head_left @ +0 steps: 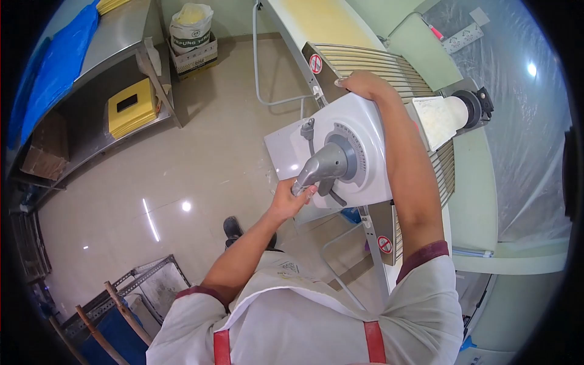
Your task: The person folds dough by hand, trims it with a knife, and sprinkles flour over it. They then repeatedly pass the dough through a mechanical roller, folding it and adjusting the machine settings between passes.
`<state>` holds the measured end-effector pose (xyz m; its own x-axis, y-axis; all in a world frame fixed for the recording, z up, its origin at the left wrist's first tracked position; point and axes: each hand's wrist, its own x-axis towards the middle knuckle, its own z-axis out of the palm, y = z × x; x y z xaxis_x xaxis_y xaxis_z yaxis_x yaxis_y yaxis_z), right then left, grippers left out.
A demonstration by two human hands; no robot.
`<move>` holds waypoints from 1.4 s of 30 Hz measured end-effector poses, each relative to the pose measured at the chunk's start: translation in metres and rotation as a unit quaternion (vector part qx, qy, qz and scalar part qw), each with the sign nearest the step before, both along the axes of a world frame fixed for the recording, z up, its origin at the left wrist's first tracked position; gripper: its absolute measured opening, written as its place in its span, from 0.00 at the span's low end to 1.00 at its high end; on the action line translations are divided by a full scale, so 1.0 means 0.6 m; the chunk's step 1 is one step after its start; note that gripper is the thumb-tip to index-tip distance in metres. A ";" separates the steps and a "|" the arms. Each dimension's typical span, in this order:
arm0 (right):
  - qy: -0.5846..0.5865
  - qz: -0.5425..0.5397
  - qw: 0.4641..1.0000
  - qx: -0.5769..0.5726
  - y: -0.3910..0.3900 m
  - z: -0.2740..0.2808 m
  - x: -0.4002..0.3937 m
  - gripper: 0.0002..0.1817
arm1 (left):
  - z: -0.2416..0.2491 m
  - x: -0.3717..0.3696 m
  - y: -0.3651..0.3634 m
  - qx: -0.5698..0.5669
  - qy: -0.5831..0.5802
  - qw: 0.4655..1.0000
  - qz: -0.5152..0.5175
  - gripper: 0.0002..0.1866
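Observation:
A dough sheeter with a white housing stands in front of me. My left hand is wrapped around its grey lever handle, at the low left end. Behind the lever sits a round grey dial with a printed scale. My right arm reaches over the housing, and my right hand lies on its far top edge, fingers extended towards the metal side plate of the guard; some fingers are partly hidden. A wire guard spans the belt beyond. A pale yellow sheet lies on the far belt.
Right of my right arm is a white, powdery-looking piece beside a black round fitting. A steel shelf holds yellow sheets. A white sack sits in a box by the wall. A metal rack stands at lower left.

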<state>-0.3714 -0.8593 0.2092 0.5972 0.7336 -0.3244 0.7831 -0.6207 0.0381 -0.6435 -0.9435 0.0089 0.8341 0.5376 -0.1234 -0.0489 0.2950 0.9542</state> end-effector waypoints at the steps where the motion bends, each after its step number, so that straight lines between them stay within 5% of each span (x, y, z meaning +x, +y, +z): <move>1: 0.000 -0.009 1.000 0.000 0.002 0.003 -0.003 0.29 | -0.007 0.003 0.004 -0.006 -0.033 0.999 -0.001 0.22; 10: -0.002 0.045 0.986 0.159 -0.075 0.042 -0.093 0.33 | -0.015 -0.001 0.006 0.000 -0.045 0.999 0.005 0.18; 14: -0.128 0.197 0.934 0.268 -0.178 -0.013 -0.133 0.38 | 0.021 -0.002 -0.002 0.069 -0.017 0.996 0.057 0.14; 18: -0.011 0.204 0.886 0.417 -0.362 -0.005 -0.190 0.33 | 0.029 0.020 -0.008 0.087 0.045 0.989 0.112 0.15; 20: -0.006 0.170 0.881 0.441 -0.484 -0.029 -0.171 0.31 | 0.031 0.028 -0.014 0.077 0.056 0.985 0.145 0.16; 22: -0.002 -0.057 0.848 0.527 -0.633 -0.121 -0.119 0.28 | 0.024 0.028 -0.017 0.079 0.057 0.981 0.169 0.17; 25: -0.146 -0.403 0.814 0.392 -0.970 -0.294 -0.022 0.26 | 0.009 0.033 -0.018 0.069 0.069 0.970 0.222 0.17; 27: -0.177 -0.446 0.827 0.293 -1.101 -0.339 -0.029 0.28 | 0.014 0.033 -0.026 0.066 0.052 0.969 0.232 0.18; 30: -0.111 -0.325 0.858 0.381 -1.146 -0.380 -0.021 0.29 | 0.032 0.042 -0.036 0.071 0.019 0.973 0.217 0.17; 37: -0.040 -0.225 0.897 0.378 -1.022 -0.364 0.081 0.32 | 0.017 0.031 -0.026 0.072 0.026 0.973 0.218 0.18; 42: -0.046 0.043 0.959 0.276 -0.934 -0.367 0.016 0.28 | 0.039 0.041 -0.043 0.094 0.047 0.967 0.232 0.18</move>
<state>-0.3618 -1.4198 -0.0113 0.5337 0.8264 0.1795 0.8418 -0.4990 -0.2058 -0.6190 -0.9691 0.0321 0.4869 0.8720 -0.0509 -0.0459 0.0837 0.9954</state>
